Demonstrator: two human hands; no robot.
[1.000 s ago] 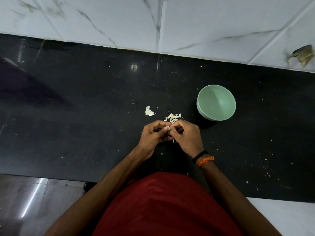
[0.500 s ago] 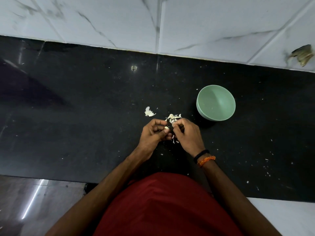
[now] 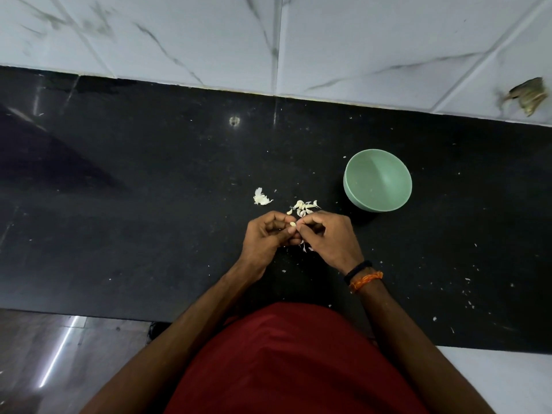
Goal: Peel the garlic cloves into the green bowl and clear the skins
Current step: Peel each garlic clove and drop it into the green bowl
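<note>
My left hand (image 3: 265, 237) pinches a small pale garlic clove (image 3: 293, 224) between thumb and fingers over the black counter. My right hand (image 3: 331, 239) meets it from the right, fingertips closed on the clove's skin. A small heap of white skins (image 3: 304, 206) lies just beyond my fingers, and a few skin bits (image 3: 304, 248) lie beneath my hands. One larger skin piece (image 3: 260, 198) sits to the left of the heap. The green bowl (image 3: 400, 186) stands upright to the right of the heap, and no cloves show inside it.
The black counter (image 3: 149, 189) runs left to right, backed by a white marble-tiled wall (image 3: 268, 40). Tiny white flecks (image 3: 466, 288) are scattered on its right side. The front edge lies near my red shirt (image 3: 283, 363), with the floor (image 3: 44, 354) below left.
My hands stay together at the same spot; the fingers have shifted slightly on the clove, and more skin bits lie under them than a second ago.
</note>
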